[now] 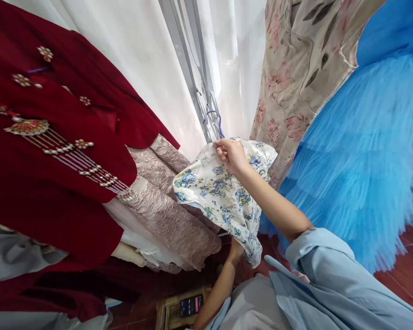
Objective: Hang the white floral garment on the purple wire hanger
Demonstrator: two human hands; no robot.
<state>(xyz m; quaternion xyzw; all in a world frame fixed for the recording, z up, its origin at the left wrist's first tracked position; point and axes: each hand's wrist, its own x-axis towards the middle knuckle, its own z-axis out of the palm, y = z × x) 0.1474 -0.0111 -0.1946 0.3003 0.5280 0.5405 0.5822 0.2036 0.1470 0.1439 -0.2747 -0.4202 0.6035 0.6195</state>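
A white blouse with blue flowers hangs in front of me below a bunch of hangers. My right hand is closed at the top edge of the blouse, its fingers pinching the cloth near the neckline. From below, my left hand reaches up behind or inside the lower part of the blouse. The cloth hides its fingers, so its grip cannot be seen. A purple hanger hook shows just above my right hand.
At left hang a dark red jacket with beaded ornaments and a pinkish textured skirt. A beige floral dress and a blue tulle dress are at right. White curtains stand behind. A phone lies on a wooden stool below.
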